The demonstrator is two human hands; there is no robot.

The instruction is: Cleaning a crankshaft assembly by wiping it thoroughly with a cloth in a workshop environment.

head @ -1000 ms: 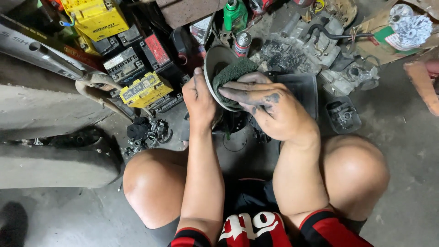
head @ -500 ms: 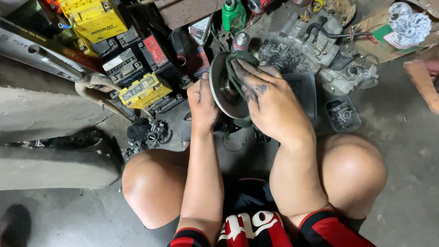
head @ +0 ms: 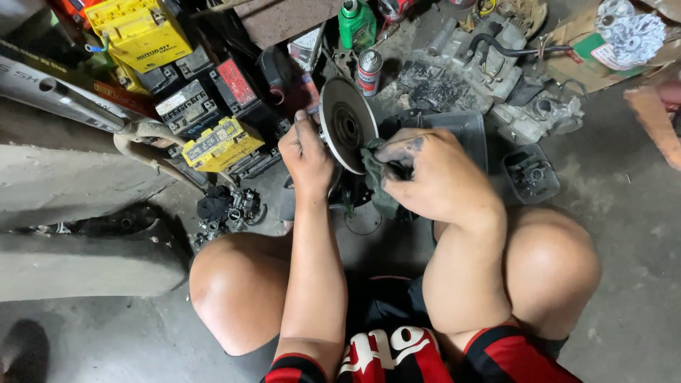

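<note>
1. My left hand (head: 306, 157) grips the metal pulley disc (head: 346, 125) by its rim, fingers curled, holding it on edge above the floor.
2. My right hand (head: 434, 177) presses a dark green rag (head: 376, 183) against the disc's lower face, fingers together.
3. A spray can (head: 369, 71) stands just behind.

Up and to the left of the left hand's fingers (head: 303, 135), a small yellow box (head: 220, 143) lies tilted, its pale label facing up. Beyond it sits a dark block with a white label (head: 186, 105), and beside that a black block with a red label (head: 237, 84). Farther up-left stands a large yellow carton (head: 142, 28). Just above the right hand's fingers (head: 397, 150), past the disc, a spray can (head: 369, 71) stands with a red and white label; a green bottle (head: 356, 23) stands behind it. Well off to the upper right lies an open brown cardboard box (head: 578, 53) with a green panel
</note>
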